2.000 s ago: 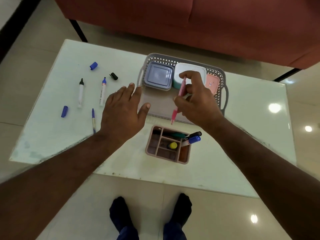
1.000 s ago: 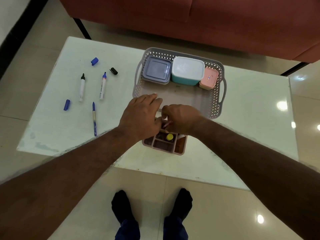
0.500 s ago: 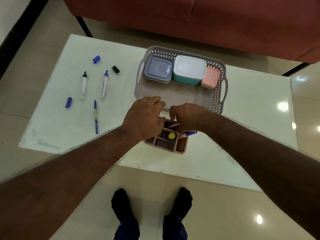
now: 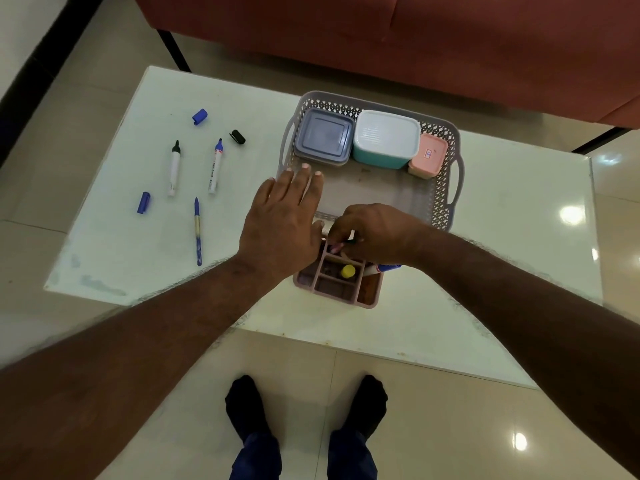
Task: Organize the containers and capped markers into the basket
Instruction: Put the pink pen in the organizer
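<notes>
A grey lattice basket [image 4: 454, 188] on the white table holds a grey lidded container [image 4: 323, 136], a teal container with a white lid [image 4: 386, 135] and a small pink container [image 4: 429, 154] along its far side. In front of the basket stands a pink divided organizer [image 4: 346, 296] holding a yellow-capped item [image 4: 348, 271] and a blue-capped marker [image 4: 388, 267]. My right hand [image 4: 377, 233] curls over the organizer's far edge, pinching a pink pen that is mostly hidden. My left hand [image 4: 280, 223] is flat, fingers reaching the basket's near left corner.
On the table's left lie a black-tipped marker [image 4: 175, 168], a blue-tipped marker [image 4: 215, 166] and a blue pen [image 4: 197, 230], all uncapped, with two blue caps [image 4: 200, 116] [image 4: 143, 202] and a black cap [image 4: 237, 137] loose nearby. A red sofa [image 4: 415, 46] stands behind the table.
My right hand brought the pink pen down from above the basket to the organizer. My left hand dropped to the organizer, then slid forward and flattened at the basket's corner.
</notes>
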`<action>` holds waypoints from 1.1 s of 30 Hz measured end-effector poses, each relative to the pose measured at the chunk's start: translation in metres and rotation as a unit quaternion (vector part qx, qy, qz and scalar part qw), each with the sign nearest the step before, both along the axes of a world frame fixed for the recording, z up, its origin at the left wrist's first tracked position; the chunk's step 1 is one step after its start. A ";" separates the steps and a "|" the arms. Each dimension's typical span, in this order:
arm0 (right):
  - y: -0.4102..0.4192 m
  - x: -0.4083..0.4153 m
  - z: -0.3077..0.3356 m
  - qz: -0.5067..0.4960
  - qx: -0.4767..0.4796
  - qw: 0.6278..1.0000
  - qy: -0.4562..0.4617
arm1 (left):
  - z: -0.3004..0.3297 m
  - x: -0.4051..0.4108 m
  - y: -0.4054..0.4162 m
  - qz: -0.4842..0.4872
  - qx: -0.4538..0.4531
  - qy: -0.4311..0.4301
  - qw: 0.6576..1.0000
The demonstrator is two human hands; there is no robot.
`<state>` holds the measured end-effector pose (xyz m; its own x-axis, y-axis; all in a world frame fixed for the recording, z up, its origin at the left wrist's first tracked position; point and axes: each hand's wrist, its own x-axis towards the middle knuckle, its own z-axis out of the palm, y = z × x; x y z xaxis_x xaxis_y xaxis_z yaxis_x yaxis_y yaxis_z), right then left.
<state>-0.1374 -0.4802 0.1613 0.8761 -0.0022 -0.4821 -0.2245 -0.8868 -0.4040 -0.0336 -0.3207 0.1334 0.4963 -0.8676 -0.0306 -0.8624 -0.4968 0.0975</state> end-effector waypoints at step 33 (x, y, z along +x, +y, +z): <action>0.017 0.037 0.011 -0.049 -0.043 0.998 -0.001 | -0.013 0.024 0.022 0.054 0.026 -0.013 0.998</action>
